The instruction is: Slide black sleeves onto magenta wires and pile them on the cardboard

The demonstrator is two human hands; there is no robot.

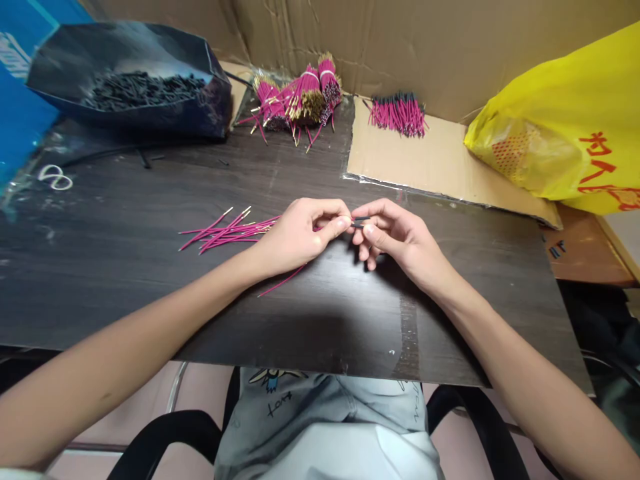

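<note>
Dark wooden table (125,280), cardboard wall behind, front edge bare before me.
From the head view I see my left hand (295,237) pinching a pink wire (283,281) and my right hand (395,237) gripping a small black sleeve (361,221) at mid-table, loose pink wires (225,230) leftward; the yellow bag (565,127) bears red characters I can't read.

Your left hand (300,235) and right hand (395,239) are bare, both forearms uncovered with no sleeves in view, and you wear pale grey clothing (330,427) with small cartoon doodles printed on it.
</note>
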